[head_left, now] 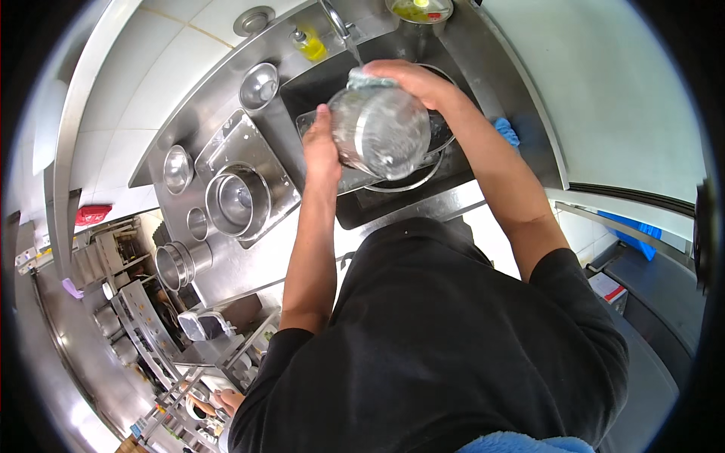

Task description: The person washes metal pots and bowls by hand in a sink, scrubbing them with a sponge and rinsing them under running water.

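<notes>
Over the sink basin (pixel 362 218), my left hand (pixel 323 144) grips the side of a shiny round vessel (pixel 391 133), blurred by motion; its material is hard to tell. My right hand (pixel 410 82) holds a pale green cloth or scouring pad (pixel 368 79) against the vessel's upper edge. Water runs from the metal faucet (pixel 335 20) just behind the cloth. Beneath the vessel, a metal tray and round, rimmed items lie in the basin, partly hidden.
Left of the basin, nested steel bowls (pixel 238 198) stand on a metal tray (pixel 274 192), with steel pots (pixel 175 266) nearby. A yellow soap bottle (pixel 310 45) and a bowl with food scraps (pixel 419 10) stand behind. A blue cloth (pixel 506 131) lies at right. Another person's hand (pixel 226 399) shows lower left.
</notes>
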Tool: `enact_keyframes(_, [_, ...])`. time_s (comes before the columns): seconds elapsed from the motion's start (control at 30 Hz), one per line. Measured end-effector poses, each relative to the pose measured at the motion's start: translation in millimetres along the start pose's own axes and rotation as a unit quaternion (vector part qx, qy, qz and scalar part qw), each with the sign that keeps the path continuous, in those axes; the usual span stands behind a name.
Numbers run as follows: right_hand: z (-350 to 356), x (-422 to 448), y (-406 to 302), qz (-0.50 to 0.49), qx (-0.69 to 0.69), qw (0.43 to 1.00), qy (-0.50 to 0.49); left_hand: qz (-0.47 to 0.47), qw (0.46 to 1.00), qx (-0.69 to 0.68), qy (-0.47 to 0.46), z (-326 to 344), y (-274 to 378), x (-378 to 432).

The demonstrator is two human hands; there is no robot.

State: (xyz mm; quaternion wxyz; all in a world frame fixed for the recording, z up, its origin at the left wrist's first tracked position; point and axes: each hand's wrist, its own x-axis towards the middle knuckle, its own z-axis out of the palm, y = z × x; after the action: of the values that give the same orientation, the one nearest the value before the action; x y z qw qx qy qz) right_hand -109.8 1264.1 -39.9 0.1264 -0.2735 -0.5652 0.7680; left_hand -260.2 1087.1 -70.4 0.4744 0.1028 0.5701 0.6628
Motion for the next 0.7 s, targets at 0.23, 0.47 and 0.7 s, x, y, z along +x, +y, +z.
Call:
enact_keyframes(0.23, [86.6, -23.6, 6.3, -0.229, -0.576, 0.776, 0.123, 0.046, 0.993, 0.073, 0.084, -2.7, -24.6, 8.7])
enact_keyframes(0.47, [78.2, -50.3, 52.0, -0.371, -0.384, 0.814, 0.228, -0.039, 0.962, -0.235, 0.136, -23.3, -21.6, 13.8])
enact_keyframes(0.7, [52.5, -7.8, 50.7, -0.262, -0.337, 0.853, 0.301, -0.065, 0.985, -0.077, 0.138, -4.3, -32.9, 4.5])
